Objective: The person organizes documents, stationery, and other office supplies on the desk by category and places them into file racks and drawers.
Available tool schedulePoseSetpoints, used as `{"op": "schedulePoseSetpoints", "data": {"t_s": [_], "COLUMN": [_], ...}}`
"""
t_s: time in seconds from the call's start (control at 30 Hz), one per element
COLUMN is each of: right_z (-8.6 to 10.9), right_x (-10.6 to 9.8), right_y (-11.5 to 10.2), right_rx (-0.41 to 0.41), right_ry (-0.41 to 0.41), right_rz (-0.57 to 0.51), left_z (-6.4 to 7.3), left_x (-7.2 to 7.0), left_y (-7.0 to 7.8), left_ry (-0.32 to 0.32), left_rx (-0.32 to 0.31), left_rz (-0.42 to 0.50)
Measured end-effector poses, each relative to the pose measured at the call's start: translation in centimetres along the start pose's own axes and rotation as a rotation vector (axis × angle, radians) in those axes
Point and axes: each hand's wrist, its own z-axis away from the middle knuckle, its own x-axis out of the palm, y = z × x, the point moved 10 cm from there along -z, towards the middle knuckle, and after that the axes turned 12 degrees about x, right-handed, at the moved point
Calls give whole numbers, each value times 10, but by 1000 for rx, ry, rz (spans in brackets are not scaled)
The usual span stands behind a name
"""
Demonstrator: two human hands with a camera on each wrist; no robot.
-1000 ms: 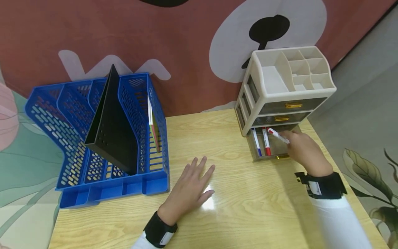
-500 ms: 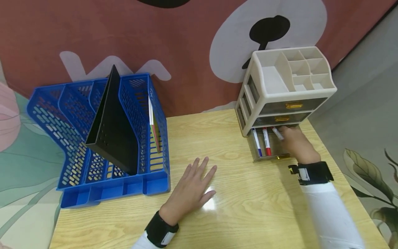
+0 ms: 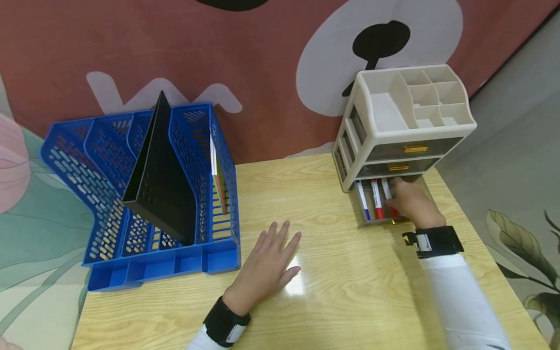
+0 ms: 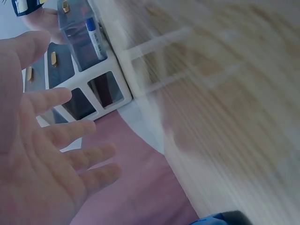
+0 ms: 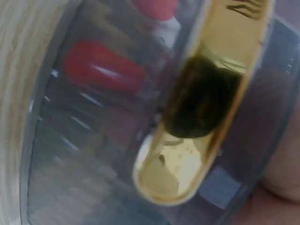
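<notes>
My right hand (image 3: pixel 413 201) reaches into the pulled-out bottom drawer (image 3: pixel 360 222) of a cream drawer cabinet. It pinches a white marker (image 3: pixel 386 187) with a red cap, the thumb lying across the barrel; the other fingertips are hidden. The marker lies lengthwise in the drawer, beside another red-capped marker (image 3: pixel 376 199) and a blue-capped marker (image 3: pixel 362 200). The right wrist view shows a red cap (image 5: pixel 103 68) through the clear drawer wall, near the gold handle (image 5: pixel 178 164). My left hand (image 3: pixel 264 267) rests on the wooden table, fingers spread, holding nothing.
The cabinet (image 3: pixel 389 112) has two closed upper drawers and an open-topped divided tray. At left stands a blue file rack (image 3: pixel 220 257) with a black folder (image 3: pixel 164 194) and thin booklets (image 3: pixel 217 180). A cloth-covered wall (image 3: pixel 271 97) runs behind the table.
My right hand has lowered the red-capped marker into the drawer and turned it to lie alongside the other two. My left hand has stayed in place.
</notes>
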Motion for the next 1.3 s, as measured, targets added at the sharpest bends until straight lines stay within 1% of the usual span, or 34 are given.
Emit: {"op": "schedulePoseSetpoints", "data": {"t_s": [0.07, 0.2, 0.27, 0.37, 0.43, 0.5, 0.63, 0.7, 0.8, 0.97, 1.07, 1.13, 1.3], "right_z": [0, 5, 10, 19, 27, 37, 60, 71, 84, 104, 112, 114, 117], "right_x": [2, 0, -2, -9, -15, -23, -37, -41, -46, -52, -51, -48, -38], "right_y": [1, 2, 2, -1, -5, -9, -15, -16, -15, -7, 2, 10, 31], "right_rx": [11, 14, 5, -33, -84, -142, -227, -247, -266, -260, -230, -194, -63], "right_ry": [-18, -13, 2, 50, 113, 201, 374, 432, 489, 579, 616, 618, 619], "right_rz": [-11, -33, -40, -51, -56, -68, -96, -116, -158, -253, -303, -335, -413], "left_z": [1, 2, 3, 4, 5, 4, 3, 2, 1, -3, -8, -11, -18], "left_x": [1, 1, 2, 1, 0, -1, -5, -5, -7, -9, -9, -9, -11], "left_y": [-3, -6, -7, -8, -8, -10, -12, -12, -13, -13, -14, -15, -14], "left_ry": [-2, 2, 4, 12, 24, 38, 55, 56, 64, 91, 104, 113, 140], "left_rx": [-11, -24, -28, -25, -20, -14, 0, 7, 10, 9, 3, -1, -1], "left_rz": [7, 26, 33, 38, 33, 23, 9, 6, 8, 8, 8, 14, 34]}}
